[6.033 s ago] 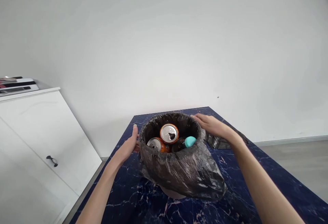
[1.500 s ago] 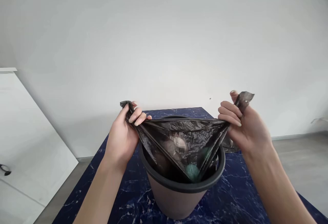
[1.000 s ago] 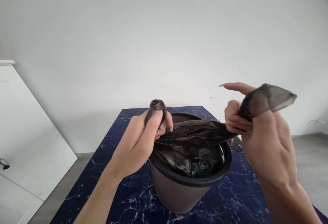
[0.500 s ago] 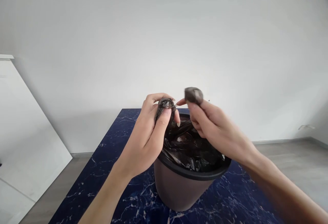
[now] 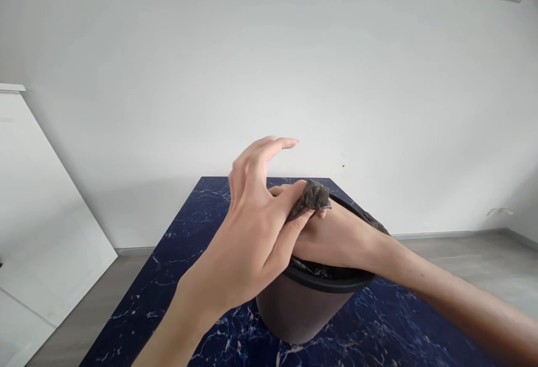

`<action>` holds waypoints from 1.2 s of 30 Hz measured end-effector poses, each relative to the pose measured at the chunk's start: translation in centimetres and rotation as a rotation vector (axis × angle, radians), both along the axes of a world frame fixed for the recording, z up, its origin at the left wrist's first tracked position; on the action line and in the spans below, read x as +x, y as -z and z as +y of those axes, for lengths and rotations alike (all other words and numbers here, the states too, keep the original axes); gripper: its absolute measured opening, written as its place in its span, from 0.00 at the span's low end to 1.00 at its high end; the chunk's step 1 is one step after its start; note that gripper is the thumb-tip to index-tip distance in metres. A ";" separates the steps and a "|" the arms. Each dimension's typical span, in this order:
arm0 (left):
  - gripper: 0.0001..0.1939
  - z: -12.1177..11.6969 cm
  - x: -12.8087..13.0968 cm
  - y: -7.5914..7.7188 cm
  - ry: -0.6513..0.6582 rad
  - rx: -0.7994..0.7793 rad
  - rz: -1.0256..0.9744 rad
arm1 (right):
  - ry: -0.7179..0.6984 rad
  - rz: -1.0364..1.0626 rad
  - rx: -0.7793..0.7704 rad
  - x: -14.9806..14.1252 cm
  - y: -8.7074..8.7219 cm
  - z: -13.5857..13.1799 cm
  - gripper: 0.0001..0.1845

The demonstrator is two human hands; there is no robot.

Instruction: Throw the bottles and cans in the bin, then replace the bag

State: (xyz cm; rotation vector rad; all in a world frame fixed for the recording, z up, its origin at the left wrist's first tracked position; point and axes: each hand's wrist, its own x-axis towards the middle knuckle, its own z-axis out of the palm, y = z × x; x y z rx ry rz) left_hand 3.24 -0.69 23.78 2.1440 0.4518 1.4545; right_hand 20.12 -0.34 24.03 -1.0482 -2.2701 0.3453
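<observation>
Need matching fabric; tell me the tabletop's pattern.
The tabletop is dark blue with pale veining, clearest in head view.

We saw the left hand [image 5: 254, 230] pinching a tuft of black plastic bag [image 5: 316, 195] at the thumb, upper fingers raised. The right hand [image 5: 325, 238] crossed beneath it, over the bin [image 5: 300, 311], partly hidden, so we couldn't read its grip. The bin stood on a blue marbled table [image 5: 180, 221]; we noted a white cabinet [image 5: 42, 199] left, pale wall [image 5: 210, 64] far.
</observation>
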 end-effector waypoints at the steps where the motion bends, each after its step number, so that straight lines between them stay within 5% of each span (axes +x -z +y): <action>1: 0.08 -0.1 0.1 0.0 -0.013 0.022 -0.025 | 0.035 0.030 -0.008 0.0 0.0 0.1 0.09; 5: 0.08 0.4 -0.2 0.2 -0.092 0.109 0.010 | 0.015 0.256 -0.132 0.3 -0.6 -0.1 0.08; 7: 0.23 1.0 -0.6 0.5 -0.098 0.071 0.075 | 0.009 0.371 -0.301 0.6 -1.1 -0.1 0.17; 10: 0.57 2.0 -1.1 1.2 -0.041 -0.194 0.126 | 0.088 0.411 -0.466 1.4 -1.4 0.1 0.37; 12: 0.62 2.5 -1.1 1.6 -0.009 -0.397 0.112 | 0.143 0.412 -0.449 2.0 -1.3 0.3 0.40; 15: 0.50 2.7 -0.6 1.7 0.020 -0.525 0.123 | 0.171 0.423 -0.393 2.8 -1.2 0.4 0.37; 21: 0.01 2.7 -0.1 1.1 0.058 -0.346 0.267 | 0.188 0.335 -0.409 3.7 -2.4 -1.1 0.27; 25: 0.11 3.1 -0.3 1.3 -0.012 -0.233 0.381 | -0.060 0.120 -0.503 4.7 -3.5 -2.1 0.28; 28: 0.14 3.3 -0.3 1.4 -0.040 -0.191 0.417 | -0.186 -0.026 -0.389 5.7 -3.7 -2.3 0.20; 31: 0.12 3.2 -0.2 1.4 -0.030 -0.233 0.369 | -0.152 -0.112 -0.121 6.4 -3.1 -2.3 0.12; 36: 0.12 2.9 -0.1 1.0 -0.053 -0.270 0.374 | 0.095 -0.209 0.251 6.9 -1.2 -2.2 0.25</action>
